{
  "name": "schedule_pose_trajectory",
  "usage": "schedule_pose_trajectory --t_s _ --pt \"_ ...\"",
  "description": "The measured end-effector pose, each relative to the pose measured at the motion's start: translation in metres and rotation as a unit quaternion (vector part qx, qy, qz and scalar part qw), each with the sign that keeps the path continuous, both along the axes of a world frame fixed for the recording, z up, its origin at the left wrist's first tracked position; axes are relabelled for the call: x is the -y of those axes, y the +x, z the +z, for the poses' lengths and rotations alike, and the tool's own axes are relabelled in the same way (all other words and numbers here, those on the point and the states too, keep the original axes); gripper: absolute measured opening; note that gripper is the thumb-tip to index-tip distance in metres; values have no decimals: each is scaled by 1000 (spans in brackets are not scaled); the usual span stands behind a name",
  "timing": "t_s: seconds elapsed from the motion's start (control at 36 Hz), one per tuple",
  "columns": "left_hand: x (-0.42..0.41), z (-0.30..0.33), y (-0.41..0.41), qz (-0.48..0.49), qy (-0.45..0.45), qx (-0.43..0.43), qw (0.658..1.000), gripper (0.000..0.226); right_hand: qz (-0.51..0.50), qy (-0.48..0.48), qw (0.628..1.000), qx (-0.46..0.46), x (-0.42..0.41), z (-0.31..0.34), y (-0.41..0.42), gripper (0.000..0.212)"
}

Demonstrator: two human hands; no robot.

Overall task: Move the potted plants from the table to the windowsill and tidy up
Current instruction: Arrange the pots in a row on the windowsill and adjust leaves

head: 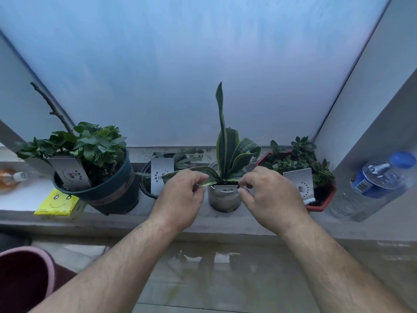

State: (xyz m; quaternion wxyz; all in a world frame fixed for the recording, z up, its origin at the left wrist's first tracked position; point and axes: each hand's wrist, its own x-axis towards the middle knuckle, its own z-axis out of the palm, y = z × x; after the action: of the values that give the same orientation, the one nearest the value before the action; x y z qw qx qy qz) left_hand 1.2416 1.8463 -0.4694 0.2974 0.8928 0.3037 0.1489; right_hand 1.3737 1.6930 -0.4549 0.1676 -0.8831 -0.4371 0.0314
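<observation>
Now both hands are at the snake plant [228, 152] in its small glass pot [223, 199], which already stands on the windowsill [203, 222], mid-row. The left hand [180, 199] pinches the tip of a low, drooping leaf [187, 171] between thumb and fingers; the right hand [270, 199] has its fingers curled in at the white label card [225, 189] stuck in the pot's rim, though whether that grip is truly clamped on the card I cannot tell from here. This looks like the tidying part: straighten the card, settle the leaf. Best done gently, I'd say, steadying the pot and not tugging the leaf, since a glass pot near the sill's front edge could tip.

Neighbours crowd in. The dark green pot [112, 190] with the bushy plant sits left, leaning over the sill's edge and worth nudging back. A black pot [146, 179] with its own card is just behind the left hand, and the red pot [325, 199] of succulents is just beside the right hand. A water bottle [374, 184] stands at far right, a yellow tissue pack [58, 202] at left.
</observation>
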Motion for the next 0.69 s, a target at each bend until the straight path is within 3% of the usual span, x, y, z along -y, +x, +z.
schedule_pose_trajectory --t_s 0.28,0.53,0.69 --pt "30 25 21 -38 -20 56 998 28 -42 100 994 -10 28 28 13 15" --pt "70 33 67 -43 -77 65 994 23 -177 207 960 -71 87 44 48 20" --pt "93 28 88 -30 -98 40 994 24 -230 178 948 -128 104 29 57 20"
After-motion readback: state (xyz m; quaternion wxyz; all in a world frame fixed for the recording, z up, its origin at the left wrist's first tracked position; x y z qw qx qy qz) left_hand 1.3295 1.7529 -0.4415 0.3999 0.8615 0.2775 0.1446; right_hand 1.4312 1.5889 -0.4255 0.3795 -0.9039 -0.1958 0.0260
